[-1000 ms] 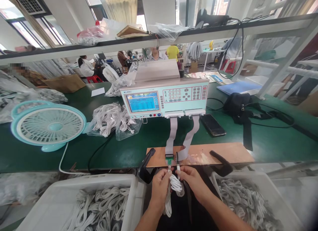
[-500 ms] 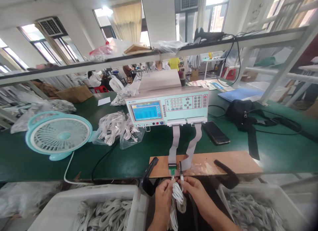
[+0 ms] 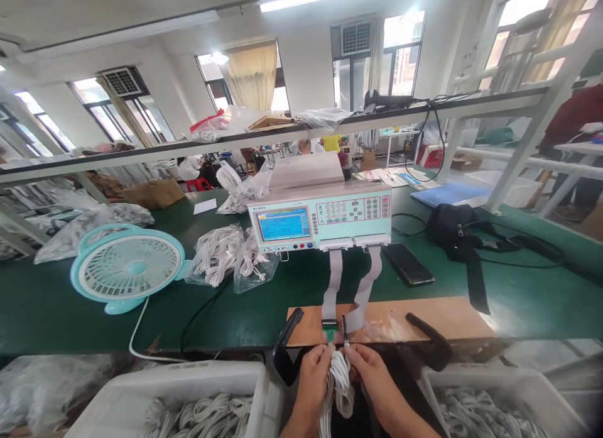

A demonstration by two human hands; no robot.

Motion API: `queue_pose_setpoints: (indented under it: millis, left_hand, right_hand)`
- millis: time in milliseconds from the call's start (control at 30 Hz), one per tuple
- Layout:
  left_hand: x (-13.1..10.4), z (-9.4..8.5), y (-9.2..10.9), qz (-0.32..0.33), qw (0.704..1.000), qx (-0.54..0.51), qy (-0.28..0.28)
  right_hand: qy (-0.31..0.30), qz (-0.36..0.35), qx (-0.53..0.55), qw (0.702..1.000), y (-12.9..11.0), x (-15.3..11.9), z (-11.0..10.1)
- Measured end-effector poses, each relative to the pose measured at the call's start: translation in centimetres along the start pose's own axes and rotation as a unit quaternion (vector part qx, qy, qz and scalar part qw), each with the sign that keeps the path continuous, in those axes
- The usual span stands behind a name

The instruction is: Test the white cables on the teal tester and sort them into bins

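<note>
A coiled white cable (image 3: 340,372) hangs between my two hands at the near edge of the bench. My left hand (image 3: 311,381) pinches one end of it, right below a small green circuit board (image 3: 329,333). My right hand (image 3: 372,378) has its fingers closed on the other end, just under a dark connector (image 3: 344,325). My fingertips hide the plug ends. Two grey ribbon cables (image 3: 335,278) run from these connectors up to a tester (image 3: 325,218) with a lit blue screen. Below the connectors lies a wooden board (image 3: 452,315).
Black clamps (image 3: 287,340) hold the board at both sides. White bins of coiled cables stand low at left (image 3: 235,372) and right (image 3: 509,378). On the green bench are a turquoise fan (image 3: 134,268), bagged cables (image 3: 221,252), a phone (image 3: 409,264) and a black bag (image 3: 445,224).
My view has tilted up slightly, so the bench sits lower in the picture. Both hands stay closed on the cable ends by the connectors. The tester's screen shows a different display.
</note>
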State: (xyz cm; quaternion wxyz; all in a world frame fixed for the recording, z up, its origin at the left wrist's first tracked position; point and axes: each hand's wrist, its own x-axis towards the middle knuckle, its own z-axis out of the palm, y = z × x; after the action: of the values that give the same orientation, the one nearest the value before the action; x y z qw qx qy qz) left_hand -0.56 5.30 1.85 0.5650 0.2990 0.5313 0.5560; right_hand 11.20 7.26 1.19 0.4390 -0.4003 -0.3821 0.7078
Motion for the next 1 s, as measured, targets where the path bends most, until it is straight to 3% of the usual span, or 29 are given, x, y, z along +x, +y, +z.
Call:
queue_pose_setpoints:
  millis: [767,900,1000]
  left_hand:
    - [0.7,-0.2,-0.3,0.017,0.999,0.028,0.007]
    - [-0.4,0.5,-0.3,0.041,0.998,0.045,0.035]
    - [-1.8,1.4,-1.7,0.046,0.997,0.06,0.013]
  right_hand:
    - [0.021,-0.015,-0.01,1.0,-0.7,-0.4,0.8]
    - [0.032,-0.024,-0.024,0.999,-0.3,-1.0,1.1]
    - [0.03,-0.035,-0.053,0.998,0.5,-2.3,0.3]
